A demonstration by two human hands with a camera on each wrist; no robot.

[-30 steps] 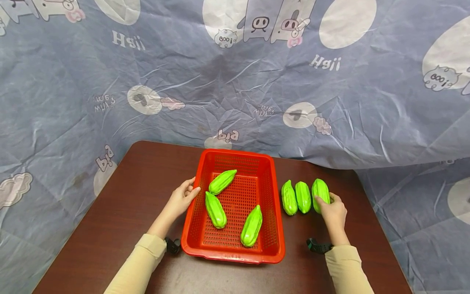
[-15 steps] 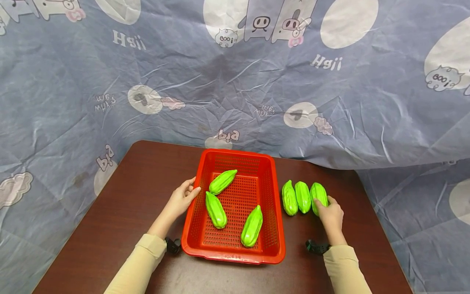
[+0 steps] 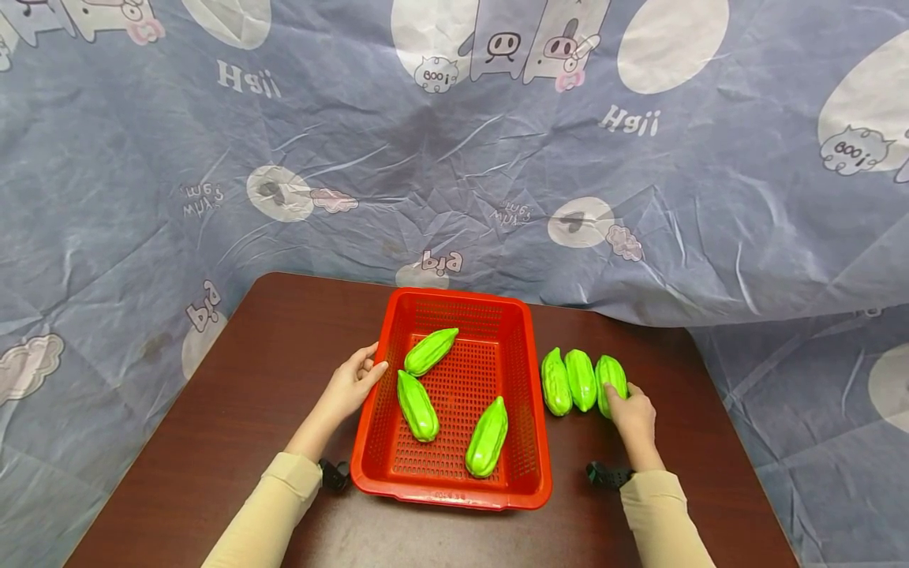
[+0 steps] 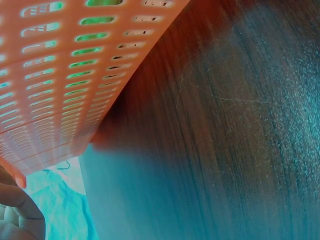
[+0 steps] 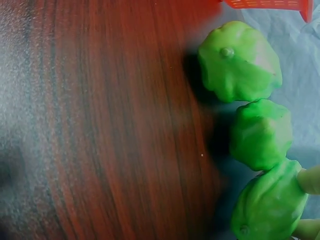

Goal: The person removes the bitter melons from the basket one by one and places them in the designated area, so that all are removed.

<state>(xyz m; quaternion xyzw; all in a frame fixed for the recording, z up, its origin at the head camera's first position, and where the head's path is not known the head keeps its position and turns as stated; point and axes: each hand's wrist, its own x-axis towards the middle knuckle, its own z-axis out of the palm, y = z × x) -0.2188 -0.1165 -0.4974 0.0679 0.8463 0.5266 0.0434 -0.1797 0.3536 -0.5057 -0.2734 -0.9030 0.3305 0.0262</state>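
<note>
- Three green vegetables (image 3: 581, 380) are lying side by side on the dark table (image 3: 248, 394), just right of the red basket (image 3: 440, 495).
- From where I'm standing, the right hand (image 3: 634, 414) is pinching the rightmost vegetable (image 3: 611, 374) between thumb and fingers; most of it is showing just beyond the thumb, and it is touching its middle neighbour.
- The left hand (image 3: 350, 383) is gripping the basket's left rim, thumb over the edge, well apart from that row.
- Three more vegetables (image 3: 419, 406) are resting inside the basket: two toward its left side, one near its front right.
</note>
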